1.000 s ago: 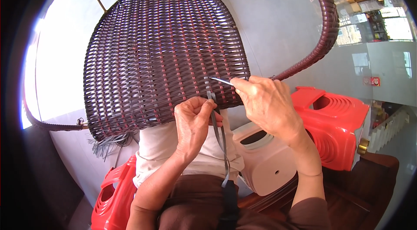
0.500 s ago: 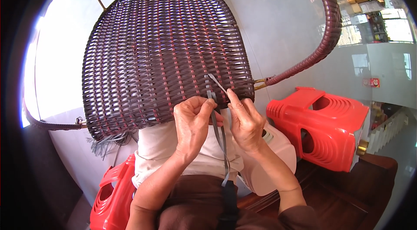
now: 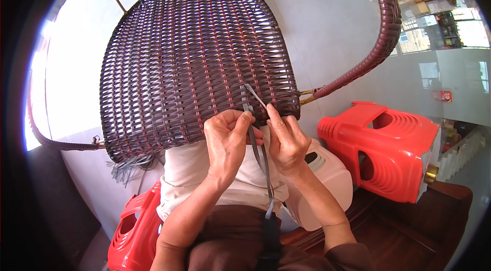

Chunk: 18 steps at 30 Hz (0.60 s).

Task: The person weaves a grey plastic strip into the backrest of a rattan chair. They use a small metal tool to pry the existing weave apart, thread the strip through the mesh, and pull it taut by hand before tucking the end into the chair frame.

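Note:
A dark brown woven chair panel (image 3: 189, 51) with reddish strands lies across my lap, its near edge close to my hands. At its lower right, flat grey weaving strips (image 3: 268, 186) come out of the weave and trail down over my lap. My left hand (image 3: 225, 143) pinches the strips between thumb and fingers just above the panel's near edge. The other grey length, looping from the weave, reaches my right hand (image 3: 288, 143), whose thumb and index finger are closed on its end. The fingertips of both hands are close together but apart.
A curved wrapped armrest (image 3: 388, 25) joins the panel at right; a thinner one (image 3: 64, 145) is at left. Red plastic stools (image 3: 394, 145) stand at both sides, with a pale rounded container (image 3: 325, 189) by my right forearm. Cut strip ends (image 3: 128, 167) hang at the panel's lower left.
The view has shifted slightly, so the panel and stools appear a little to the right. Both hands keep their grip; the strip length near my right hand bends a bit more.

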### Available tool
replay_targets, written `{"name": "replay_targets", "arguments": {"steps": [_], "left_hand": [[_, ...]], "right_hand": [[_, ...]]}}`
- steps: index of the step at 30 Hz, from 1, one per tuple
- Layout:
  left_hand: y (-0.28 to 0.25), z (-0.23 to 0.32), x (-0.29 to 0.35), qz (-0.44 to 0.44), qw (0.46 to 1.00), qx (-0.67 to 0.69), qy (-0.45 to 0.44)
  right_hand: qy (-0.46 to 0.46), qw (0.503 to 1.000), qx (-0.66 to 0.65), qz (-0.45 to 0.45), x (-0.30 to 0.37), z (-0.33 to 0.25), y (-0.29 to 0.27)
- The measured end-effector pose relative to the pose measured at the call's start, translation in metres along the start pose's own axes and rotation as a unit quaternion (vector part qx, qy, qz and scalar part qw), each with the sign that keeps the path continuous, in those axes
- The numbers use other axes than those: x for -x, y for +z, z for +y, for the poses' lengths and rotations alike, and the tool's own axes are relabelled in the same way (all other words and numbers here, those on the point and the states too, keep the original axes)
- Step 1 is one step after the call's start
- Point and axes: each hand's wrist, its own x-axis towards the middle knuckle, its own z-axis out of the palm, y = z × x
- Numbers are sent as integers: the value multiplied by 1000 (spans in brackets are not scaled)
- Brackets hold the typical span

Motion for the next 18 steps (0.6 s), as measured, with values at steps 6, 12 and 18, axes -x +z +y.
{"name": "replay_targets", "arguments": {"steps": [6, 12, 18], "left_hand": [[1, -6, -2, 14, 999, -11, 31], [1, 2, -1, 7, 1000, -24, 2], [2, 2, -2, 20, 1000, -4, 0]], "right_hand": [[-3, 1000, 5, 5, 0, 0, 1], [-1, 1000, 1, 9, 0, 0, 0], [1, 1000, 5, 5, 1, 0, 1]]}}
